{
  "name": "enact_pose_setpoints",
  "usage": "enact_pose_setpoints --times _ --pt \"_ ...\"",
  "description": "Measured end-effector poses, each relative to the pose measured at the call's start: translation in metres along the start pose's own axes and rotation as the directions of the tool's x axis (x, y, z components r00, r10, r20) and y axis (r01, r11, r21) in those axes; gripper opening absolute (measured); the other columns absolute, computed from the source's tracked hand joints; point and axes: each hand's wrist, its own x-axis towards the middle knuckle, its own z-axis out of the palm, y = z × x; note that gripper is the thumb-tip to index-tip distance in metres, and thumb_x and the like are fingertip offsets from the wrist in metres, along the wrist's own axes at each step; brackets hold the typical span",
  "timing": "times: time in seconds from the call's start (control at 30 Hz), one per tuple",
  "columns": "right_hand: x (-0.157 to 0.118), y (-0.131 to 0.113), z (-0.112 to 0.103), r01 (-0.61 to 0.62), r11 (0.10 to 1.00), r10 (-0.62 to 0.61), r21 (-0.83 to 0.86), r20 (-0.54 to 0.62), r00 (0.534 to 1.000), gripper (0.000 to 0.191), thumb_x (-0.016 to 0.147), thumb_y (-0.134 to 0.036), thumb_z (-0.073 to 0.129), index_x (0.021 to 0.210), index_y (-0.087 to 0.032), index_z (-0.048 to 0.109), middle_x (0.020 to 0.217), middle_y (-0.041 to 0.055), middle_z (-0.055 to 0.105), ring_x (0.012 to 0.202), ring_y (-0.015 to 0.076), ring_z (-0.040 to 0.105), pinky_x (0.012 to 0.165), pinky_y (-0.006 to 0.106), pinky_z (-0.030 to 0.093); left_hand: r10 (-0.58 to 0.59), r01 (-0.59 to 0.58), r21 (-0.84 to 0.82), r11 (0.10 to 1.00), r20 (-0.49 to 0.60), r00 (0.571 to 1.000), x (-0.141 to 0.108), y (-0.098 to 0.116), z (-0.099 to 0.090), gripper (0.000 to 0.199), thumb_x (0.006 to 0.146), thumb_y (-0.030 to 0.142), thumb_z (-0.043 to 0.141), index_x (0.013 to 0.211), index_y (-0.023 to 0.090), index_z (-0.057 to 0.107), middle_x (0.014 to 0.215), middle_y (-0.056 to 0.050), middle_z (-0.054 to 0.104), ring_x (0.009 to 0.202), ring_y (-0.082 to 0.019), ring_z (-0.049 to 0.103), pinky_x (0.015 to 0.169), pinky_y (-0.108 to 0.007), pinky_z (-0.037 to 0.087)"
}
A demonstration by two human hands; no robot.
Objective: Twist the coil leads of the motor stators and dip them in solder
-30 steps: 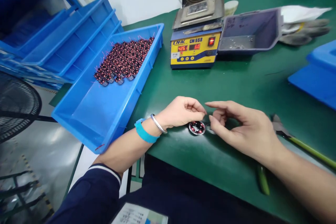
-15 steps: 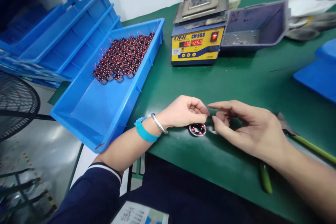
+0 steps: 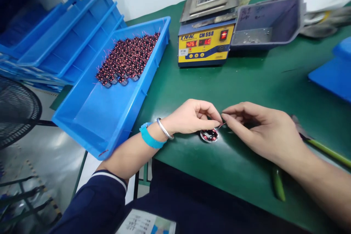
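A small round motor stator (image 3: pixel 209 140), wound with copper wire and silvery at its rim, is close above the green table or resting on it; I cannot tell which. Over its upper edge, my left hand (image 3: pixel 193 117) is closed around it, hiding part of the ring. A thin reddish wire (image 3: pixel 222 125) runs from the stator toward my right hand (image 3: pixel 263 129). Thumb and forefinger of that hand are pinched together on the wire's end, just right of my left fingertips. Cutting pliers with green handles (image 3: pixel 327 150) lie partly hidden under my right wrist.
A blue tray (image 3: pixel 106 117) at the left holds many wound stators. Behind stands a yellow-fronted solder pot (image 3: pixel 204 45) with lit red digits, beside a grey-purple bin (image 3: pixel 274 18). Gloves (image 3: pixel 323 23) and a blue container (image 3: pixel 333 73) are at the right; a fan (image 3: pixel 18 111) stands far left.
My right thumb and forefinger, apart before, have closed on the wire near my left fingertips. The stator and my left fingertips have shifted slightly right.
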Motion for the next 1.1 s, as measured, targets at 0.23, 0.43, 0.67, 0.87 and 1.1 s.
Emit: enact_pose_setpoints --times 0.23,0.43,0.67,0.87,1.1 --pt "0.003 0.001 -0.01 -0.149 0.976 0.142 0.156 0.056 0.988 0.033 0.088 -0.052 0.059 0.096 -0.022 0.07 0.073 0.0036 0.071 0.054 0.013 0.062 0.053 0.025 0.052 -0.046 0.042 -0.042 0.998 -0.099 0.994 0.0 0.001 0.003 0.028 0.068 0.006 0.075 0.09 0.01 0.059 0.061 0.005 0.062 0.052 -0.004 0.055 0.057 -0.018 0.044" --pt "0.004 -0.001 -0.014 -0.111 0.979 0.095 0.169 0.095 0.991 0.027 0.084 -0.047 0.064 0.087 -0.022 0.071 0.076 0.0033 0.072 0.062 0.0156 0.066 0.056 0.026 0.054 -0.121 0.117 -0.043 0.992 -0.13 0.984 -0.001 0.006 0.008 0.02 0.072 0.004 0.068 0.089 0.01 0.058 0.055 0.007 0.057 0.046 -0.003 0.049 0.05 -0.016 0.038" --pt "0.005 -0.005 -0.007 -0.134 0.975 0.125 0.178 0.058 0.99 0.026 0.081 -0.046 0.068 0.078 -0.021 0.072 0.07 0.0028 0.071 0.059 0.0161 0.065 0.055 0.027 0.055 -0.157 0.157 -0.011 0.988 -0.142 0.977 0.0 0.011 0.012 0.011 0.08 0.009 0.064 0.071 0.011 0.058 0.05 0.006 0.054 0.04 -0.001 0.044 0.041 -0.014 0.027" --pt "0.008 -0.006 -0.005 -0.215 0.929 0.197 0.3 0.087 0.976 0.036 0.073 -0.055 0.075 0.07 -0.02 0.071 0.063 0.0029 0.069 0.052 0.0143 0.062 0.049 0.025 0.052 -0.148 0.143 -0.04 0.989 -0.181 0.972 0.0 0.014 0.015 0.016 0.08 0.004 0.06 0.066 0.011 0.056 0.051 0.005 0.057 0.036 0.0 0.041 0.038 -0.013 0.026" --pt "0.007 -0.006 -0.003 -0.232 0.912 0.211 0.337 0.099 0.972 0.038 0.072 -0.058 0.077 0.072 -0.02 0.07 0.064 0.0032 0.069 0.052 0.0147 0.063 0.05 0.026 0.054 -0.143 0.144 -0.001 0.99 -0.113 0.983 -0.001 0.012 0.013 0.013 0.077 0.005 0.06 0.066 0.011 0.057 0.06 -0.001 0.067 0.036 0.001 0.039 0.04 -0.014 0.028"
